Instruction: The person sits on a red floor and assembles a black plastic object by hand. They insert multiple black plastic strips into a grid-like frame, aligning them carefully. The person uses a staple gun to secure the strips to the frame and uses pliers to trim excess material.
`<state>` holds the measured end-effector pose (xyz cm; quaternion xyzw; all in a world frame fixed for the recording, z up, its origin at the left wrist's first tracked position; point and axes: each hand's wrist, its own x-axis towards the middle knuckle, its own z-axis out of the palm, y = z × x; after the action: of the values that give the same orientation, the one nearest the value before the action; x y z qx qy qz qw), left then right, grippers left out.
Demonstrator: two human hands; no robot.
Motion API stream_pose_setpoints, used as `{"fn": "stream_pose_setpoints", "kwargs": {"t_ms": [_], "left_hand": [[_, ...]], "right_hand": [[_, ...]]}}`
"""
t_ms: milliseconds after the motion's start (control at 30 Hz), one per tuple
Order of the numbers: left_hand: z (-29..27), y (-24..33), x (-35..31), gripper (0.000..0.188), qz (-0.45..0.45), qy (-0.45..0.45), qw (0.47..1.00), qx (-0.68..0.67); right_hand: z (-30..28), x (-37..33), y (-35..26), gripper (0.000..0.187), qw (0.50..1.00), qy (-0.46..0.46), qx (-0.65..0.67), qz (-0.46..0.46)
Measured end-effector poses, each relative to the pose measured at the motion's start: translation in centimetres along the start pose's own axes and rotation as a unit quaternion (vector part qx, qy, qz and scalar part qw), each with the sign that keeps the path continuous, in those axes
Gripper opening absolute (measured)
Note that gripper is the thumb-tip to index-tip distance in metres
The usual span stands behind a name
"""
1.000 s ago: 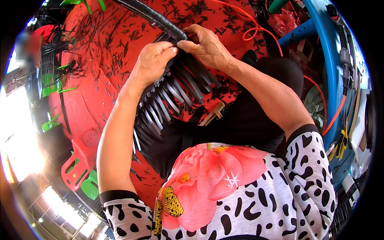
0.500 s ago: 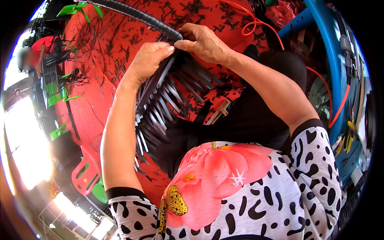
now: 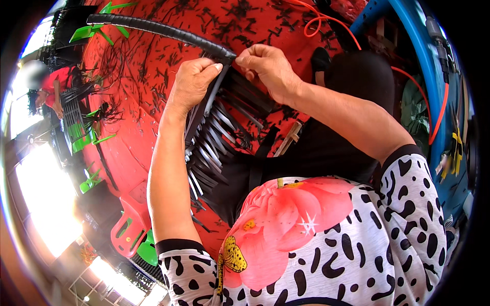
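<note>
A black frame bar (image 3: 158,30), wrapped in flat strips, curves from the upper left to a corner between my hands. My left hand (image 3: 195,84) is closed round the frame just below this corner, thumb on top. Just right of the corner, my right hand (image 3: 273,71) has its thumb and fingertips pinched together; what they hold is too small to make out. A grey-black bar (image 3: 215,91) runs down from the corner past my left hand. Many loose black plastic strips (image 3: 219,127) hang from the frame toward my lap.
Short black offcuts lie scattered over the red floor sheet (image 3: 153,137). A pink plastic chair (image 3: 130,227) stands at lower left. Another person (image 3: 53,92) works on a strip-covered frame at far left. An orange hose (image 3: 352,35) and a blue metal frame (image 3: 421,56) are on the right.
My right hand has moved slightly right, off the corner, with its fingers pinched. My left hand keeps its grip at the corner. The whole view has shifted a little.
</note>
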<state>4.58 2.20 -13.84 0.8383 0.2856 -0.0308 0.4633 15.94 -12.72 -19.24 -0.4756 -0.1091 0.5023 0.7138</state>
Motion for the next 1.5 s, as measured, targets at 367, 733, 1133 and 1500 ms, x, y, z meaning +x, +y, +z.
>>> {"fn": "stream_pose_setpoints", "kwargs": {"t_ms": [367, 733, 1133, 1500], "left_hand": [[0.7, 1.3, -0.1, 0.026, -0.025, 0.032, 0.999, -0.033], [0.8, 0.6, 0.7, 0.021, -0.025, 0.039, 0.998, -0.038], [0.6, 0.6, 0.9, 0.019, -0.027, 0.007, 0.995, -0.099], [0.7, 0.4, 1.0, 0.016, -0.034, 0.018, 0.988, -0.148]], "right_hand": [[1.7, -1.1, -0.5, 0.010, 0.994, 0.047, -0.001, 0.098], [2.5, -1.4, -2.5, 0.008, 0.973, 0.086, 0.098, 0.190], [2.0, -0.4, -0.9, 0.008, 0.969, 0.055, 0.176, 0.167], [2.5, -0.7, -0.8, 0.009, 0.949, 0.020, 0.275, 0.156]]}}
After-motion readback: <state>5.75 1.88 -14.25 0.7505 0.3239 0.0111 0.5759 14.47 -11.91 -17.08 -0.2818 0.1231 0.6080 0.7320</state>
